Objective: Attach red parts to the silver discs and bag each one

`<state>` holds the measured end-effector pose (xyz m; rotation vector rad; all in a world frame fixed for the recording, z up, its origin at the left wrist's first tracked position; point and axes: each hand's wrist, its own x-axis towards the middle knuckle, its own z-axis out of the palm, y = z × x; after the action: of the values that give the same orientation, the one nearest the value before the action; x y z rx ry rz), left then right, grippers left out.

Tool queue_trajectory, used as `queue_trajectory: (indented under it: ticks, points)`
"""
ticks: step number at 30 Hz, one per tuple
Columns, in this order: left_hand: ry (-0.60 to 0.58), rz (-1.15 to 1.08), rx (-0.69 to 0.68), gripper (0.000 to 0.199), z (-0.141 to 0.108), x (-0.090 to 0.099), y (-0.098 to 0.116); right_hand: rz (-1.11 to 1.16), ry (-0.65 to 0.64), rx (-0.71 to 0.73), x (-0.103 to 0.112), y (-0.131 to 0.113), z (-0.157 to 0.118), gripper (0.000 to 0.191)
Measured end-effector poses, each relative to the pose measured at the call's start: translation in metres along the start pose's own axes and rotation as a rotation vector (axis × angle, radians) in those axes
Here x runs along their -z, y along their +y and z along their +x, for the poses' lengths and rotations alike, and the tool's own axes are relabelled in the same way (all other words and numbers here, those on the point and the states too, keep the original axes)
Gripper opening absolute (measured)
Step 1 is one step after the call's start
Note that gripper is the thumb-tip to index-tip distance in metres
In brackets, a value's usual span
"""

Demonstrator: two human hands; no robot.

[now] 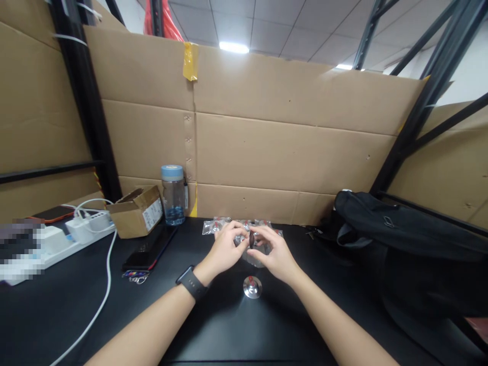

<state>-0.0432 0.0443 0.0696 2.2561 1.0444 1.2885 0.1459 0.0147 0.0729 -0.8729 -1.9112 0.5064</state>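
My left hand (227, 247) is closed, fingertips and thumb curled around a small shiny metal piece (238, 239) that is mostly hidden. A dark brown disc (251, 239), seen nearly edge-on, is between the two hands; the thumb and fingers of my right hand (275, 252) pinch it at its edges. Closer to me on the black table lies a round silver metal disc (252, 288) with a raised centre and a red mark. Behind my hands are several clear plastic bags (209, 227) holding metal parts with red marks, partly covered by my fingers.
To the left stand a bottle (173, 198) with a blue lid, an open cardboard box (138, 216), a black phone-like slab (148, 250) and a white power strip (57, 249) with a cable. A black backpack (381, 239) lies right. A cardboard wall (267, 147) closes the back.
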Motion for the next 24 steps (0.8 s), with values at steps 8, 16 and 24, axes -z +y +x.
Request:
queue_trajectory:
  ticks: [8,16,24]
  points:
    - [-0.028,-0.085,-0.017,0.010,0.000,0.001,-0.001,-0.055,0.011,0.005,0.002,0.004,0.000,0.051]
    - [0.009,-0.014,-0.008,0.009,-0.003,-0.002,0.002,-0.060,0.035,-0.029,0.001,0.009,-0.001,0.051]
    - [-0.001,0.161,-0.009,0.010,-0.006,-0.003,0.006,-0.094,0.017,-0.181,-0.002,0.019,-0.002,0.056]
